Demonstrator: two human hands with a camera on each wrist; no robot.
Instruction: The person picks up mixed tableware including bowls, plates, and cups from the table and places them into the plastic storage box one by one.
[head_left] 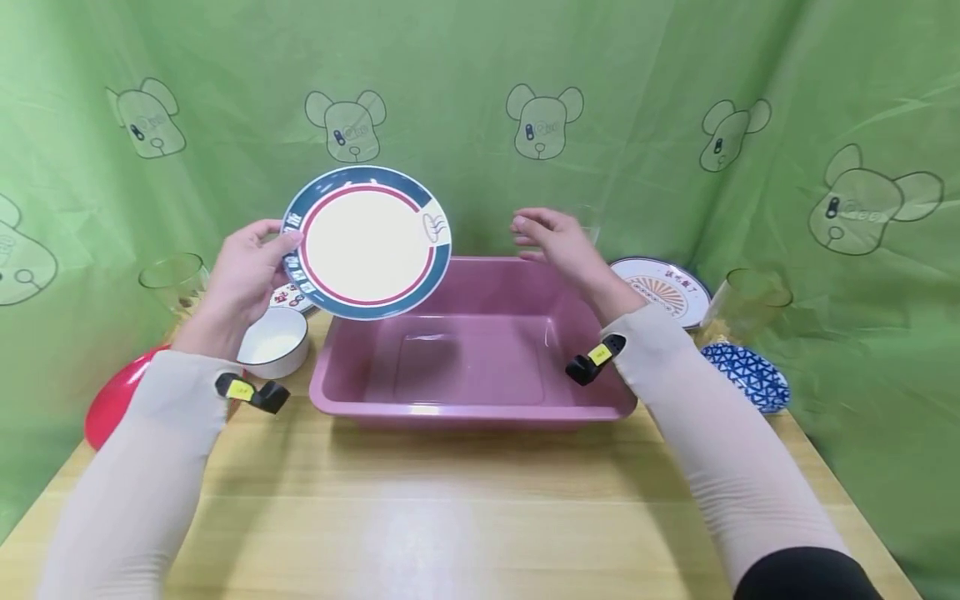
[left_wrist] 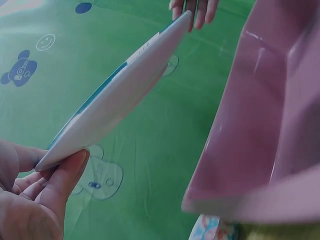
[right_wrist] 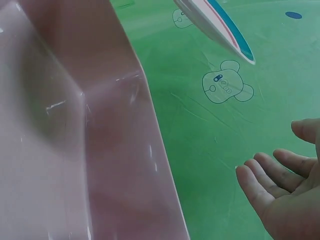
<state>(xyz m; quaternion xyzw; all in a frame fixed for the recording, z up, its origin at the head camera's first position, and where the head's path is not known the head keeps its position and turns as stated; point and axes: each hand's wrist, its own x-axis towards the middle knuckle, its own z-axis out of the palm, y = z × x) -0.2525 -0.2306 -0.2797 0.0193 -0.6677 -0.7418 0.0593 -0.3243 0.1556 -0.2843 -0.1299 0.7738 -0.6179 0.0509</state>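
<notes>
My left hand pinches the left rim of a round plate, thumb on its face and fingers beneath. White in the centre, the plate has a teal border and a red ring. It is held tilted above the left part of a pink basin, and the left wrist view shows its white underside. Over the basin's back right rim, my right hand hovers with nothing in it. Its fingers are loosely bent in the right wrist view, apart from the plate.
Left of the basin are a white bowl, a patterned plate, a red dish and a glass. On the right stand a white plate with orange print, another glass and a blue-patterned dish. Green curtains surround the table.
</notes>
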